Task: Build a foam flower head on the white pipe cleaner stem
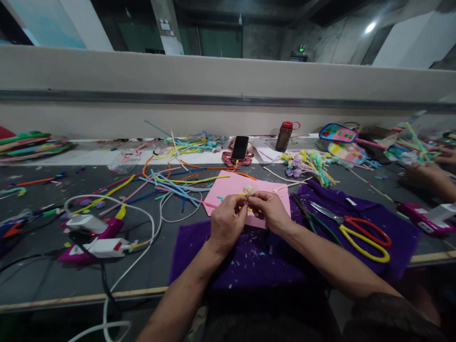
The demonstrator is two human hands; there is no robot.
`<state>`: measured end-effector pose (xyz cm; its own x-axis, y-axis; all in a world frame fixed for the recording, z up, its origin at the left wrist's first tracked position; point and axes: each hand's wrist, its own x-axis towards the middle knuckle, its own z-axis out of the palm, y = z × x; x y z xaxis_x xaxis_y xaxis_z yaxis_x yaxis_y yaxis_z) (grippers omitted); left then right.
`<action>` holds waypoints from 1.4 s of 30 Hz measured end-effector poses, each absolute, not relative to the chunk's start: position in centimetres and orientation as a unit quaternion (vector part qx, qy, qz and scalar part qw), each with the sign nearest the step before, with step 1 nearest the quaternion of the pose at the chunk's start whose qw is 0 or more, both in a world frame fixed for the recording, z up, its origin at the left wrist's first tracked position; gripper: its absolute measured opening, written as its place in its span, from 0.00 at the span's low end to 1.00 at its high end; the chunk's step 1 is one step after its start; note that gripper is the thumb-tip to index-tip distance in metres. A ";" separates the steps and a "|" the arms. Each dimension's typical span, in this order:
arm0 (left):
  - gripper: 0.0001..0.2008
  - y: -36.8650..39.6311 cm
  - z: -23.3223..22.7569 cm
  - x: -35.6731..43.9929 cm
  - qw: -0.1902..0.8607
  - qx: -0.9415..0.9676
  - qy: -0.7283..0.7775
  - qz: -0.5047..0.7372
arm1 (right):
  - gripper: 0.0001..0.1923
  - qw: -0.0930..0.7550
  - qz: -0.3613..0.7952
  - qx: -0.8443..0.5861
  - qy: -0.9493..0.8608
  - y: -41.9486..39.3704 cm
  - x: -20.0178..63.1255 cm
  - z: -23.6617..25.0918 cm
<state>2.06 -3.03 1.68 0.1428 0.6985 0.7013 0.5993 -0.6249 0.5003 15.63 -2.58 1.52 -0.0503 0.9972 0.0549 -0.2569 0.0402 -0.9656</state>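
Note:
My left hand (226,222) and my right hand (270,209) meet over a pink sheet (228,186) and a purple cloth (245,261). Together they pinch a small pale fuzzy flower (249,190) on a thin yellow stem; its head sticks up just above my fingertips. Both hands have their fingers closed on the stem. Loose pipe cleaners (174,183) in several colours lie to the left of the pink sheet.
Yellow-and-red scissors (359,232) and dark pliers (309,216) lie on the cloth to the right. Glue guns (94,235) with white cables sit at left. A phone (240,147), a bottle (284,136) and a flower bunch (308,165) stand behind. Another person's hands (432,178) work at far right.

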 end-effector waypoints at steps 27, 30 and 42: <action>0.20 -2.0 3.2 0.6 0.672 0.462 0.363 0.450 | 0.06 0.428 0.716 -0.321 -0.448 -2.6 17.2 2.9; 0.22 -1.9 3.3 0.5 0.687 0.461 0.345 0.444 | 0.08 0.417 0.709 -0.328 -0.465 -2.7 17.3 2.9; 0.19 -2.0 3.0 0.7 0.703 0.463 0.354 0.407 | 0.15 0.426 0.650 -0.357 -0.519 -2.3 17.8 2.6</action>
<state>0.74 -1.96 2.98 0.4175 0.9006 -0.1211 -0.2446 0.2398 0.9395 17.84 -2.33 2.58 -0.3823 0.9238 -0.0222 -0.1823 -0.0989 -0.9783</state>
